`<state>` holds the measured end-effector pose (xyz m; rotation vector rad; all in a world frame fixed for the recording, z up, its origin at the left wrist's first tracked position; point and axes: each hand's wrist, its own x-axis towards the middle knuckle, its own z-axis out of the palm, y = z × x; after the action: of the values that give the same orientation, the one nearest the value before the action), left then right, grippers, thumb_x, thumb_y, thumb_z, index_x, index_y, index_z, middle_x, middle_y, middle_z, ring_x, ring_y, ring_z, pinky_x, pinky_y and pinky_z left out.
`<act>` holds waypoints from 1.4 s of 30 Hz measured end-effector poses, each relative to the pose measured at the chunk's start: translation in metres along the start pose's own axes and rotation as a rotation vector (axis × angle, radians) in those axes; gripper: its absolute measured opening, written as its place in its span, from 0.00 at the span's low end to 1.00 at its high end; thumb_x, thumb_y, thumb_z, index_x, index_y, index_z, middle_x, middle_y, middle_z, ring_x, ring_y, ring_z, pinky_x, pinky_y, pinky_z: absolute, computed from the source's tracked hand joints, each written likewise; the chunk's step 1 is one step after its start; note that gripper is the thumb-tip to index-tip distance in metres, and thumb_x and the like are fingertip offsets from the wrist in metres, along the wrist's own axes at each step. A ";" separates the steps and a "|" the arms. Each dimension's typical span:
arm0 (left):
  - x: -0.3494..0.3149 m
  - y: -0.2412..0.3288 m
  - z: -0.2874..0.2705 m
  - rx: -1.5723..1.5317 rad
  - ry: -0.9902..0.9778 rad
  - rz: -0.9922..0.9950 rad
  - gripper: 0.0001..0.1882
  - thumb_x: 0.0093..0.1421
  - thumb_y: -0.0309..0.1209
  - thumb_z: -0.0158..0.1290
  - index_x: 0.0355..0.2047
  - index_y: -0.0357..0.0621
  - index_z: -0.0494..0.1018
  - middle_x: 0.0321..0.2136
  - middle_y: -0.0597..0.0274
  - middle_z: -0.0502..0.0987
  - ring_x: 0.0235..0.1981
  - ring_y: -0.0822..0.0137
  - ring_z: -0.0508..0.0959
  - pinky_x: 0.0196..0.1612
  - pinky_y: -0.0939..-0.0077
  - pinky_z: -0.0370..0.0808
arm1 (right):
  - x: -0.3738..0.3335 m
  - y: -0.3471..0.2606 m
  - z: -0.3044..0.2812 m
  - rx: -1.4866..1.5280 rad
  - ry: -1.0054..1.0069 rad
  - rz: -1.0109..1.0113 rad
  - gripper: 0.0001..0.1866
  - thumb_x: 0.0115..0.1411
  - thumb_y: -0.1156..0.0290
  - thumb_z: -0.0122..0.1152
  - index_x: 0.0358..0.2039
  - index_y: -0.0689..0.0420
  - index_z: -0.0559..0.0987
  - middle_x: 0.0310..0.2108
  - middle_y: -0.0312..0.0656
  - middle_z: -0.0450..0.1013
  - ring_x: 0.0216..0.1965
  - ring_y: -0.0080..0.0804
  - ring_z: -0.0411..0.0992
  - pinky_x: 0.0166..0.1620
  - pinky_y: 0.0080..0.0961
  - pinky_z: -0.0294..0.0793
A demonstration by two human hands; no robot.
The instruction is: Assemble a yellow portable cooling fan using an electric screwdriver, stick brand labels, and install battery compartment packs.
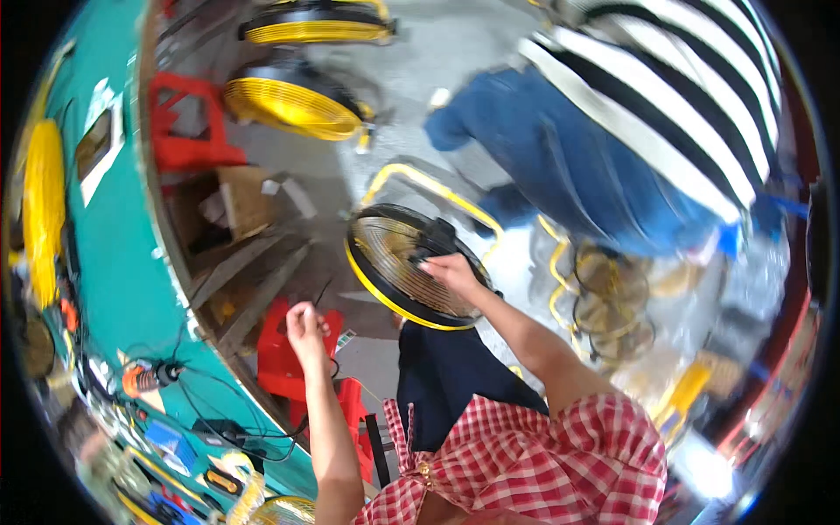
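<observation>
Right hand (451,271) lies on the wire grille of a round yellow-rimmed floor fan (411,267), fingers curled at the black hub — whether they clamp it I cannot tell. Left hand (306,328) is raised well apart from the fan, to its left, fingers pinched on a thin dark wire (320,293). Just below the left hand: a red plastic stool (284,363). Beyond the right hand stands a person in a striped top (665,96).

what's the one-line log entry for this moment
right hand: on fan hub | left hand: closed on thin dark wire | co-worker: opposite
</observation>
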<state>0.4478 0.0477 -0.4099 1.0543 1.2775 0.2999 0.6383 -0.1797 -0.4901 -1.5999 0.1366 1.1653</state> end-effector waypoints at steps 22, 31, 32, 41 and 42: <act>-0.184 -0.034 -0.085 0.089 -0.233 -0.087 0.06 0.61 0.34 0.47 0.30 0.48 0.69 0.20 0.72 0.69 0.20 0.79 0.68 0.24 0.86 0.66 | -0.249 0.199 -0.163 -0.488 0.526 0.002 0.13 0.49 0.62 0.54 0.35 0.47 0.80 0.31 0.49 0.74 0.34 0.42 0.74 0.39 0.35 0.71; -0.177 -0.051 -0.044 0.322 -0.276 -0.182 0.05 0.59 0.34 0.49 0.30 0.49 0.69 0.19 0.72 0.68 0.20 0.77 0.68 0.23 0.84 0.65 | -0.315 0.291 -0.230 0.037 0.772 0.279 0.14 0.51 0.69 0.54 0.39 0.42 0.80 0.28 0.40 0.75 0.28 0.28 0.72 0.32 0.27 0.71; -0.174 -0.054 -0.041 0.343 -0.287 -0.182 0.05 0.59 0.34 0.49 0.30 0.49 0.69 0.19 0.72 0.68 0.20 0.77 0.68 0.23 0.84 0.65 | -0.317 0.307 -0.235 0.137 0.792 0.274 0.14 0.51 0.70 0.54 0.39 0.42 0.80 0.27 0.39 0.74 0.24 0.26 0.70 0.29 0.26 0.69; -0.162 -0.062 -0.008 0.546 -0.304 -0.237 0.04 0.59 0.32 0.49 0.31 0.46 0.68 0.20 0.70 0.68 0.19 0.77 0.67 0.20 0.85 0.64 | -0.352 0.294 -0.256 0.119 0.734 0.161 0.13 0.54 0.68 0.53 0.40 0.46 0.79 0.18 0.37 0.71 0.17 0.23 0.66 0.21 0.24 0.65; -0.160 -0.062 -0.008 0.543 -0.326 -0.241 0.03 0.58 0.31 0.49 0.31 0.47 0.69 0.20 0.70 0.69 0.19 0.77 0.68 0.20 0.85 0.66 | -0.347 0.294 -0.259 -0.047 0.735 0.135 0.12 0.53 0.67 0.53 0.39 0.49 0.79 0.19 0.43 0.71 0.18 0.28 0.68 0.23 0.27 0.67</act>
<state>0.3677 -0.0939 -0.3565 1.3216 1.1955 -0.4130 0.4357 -0.6612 -0.4591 -2.0198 0.7031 0.6272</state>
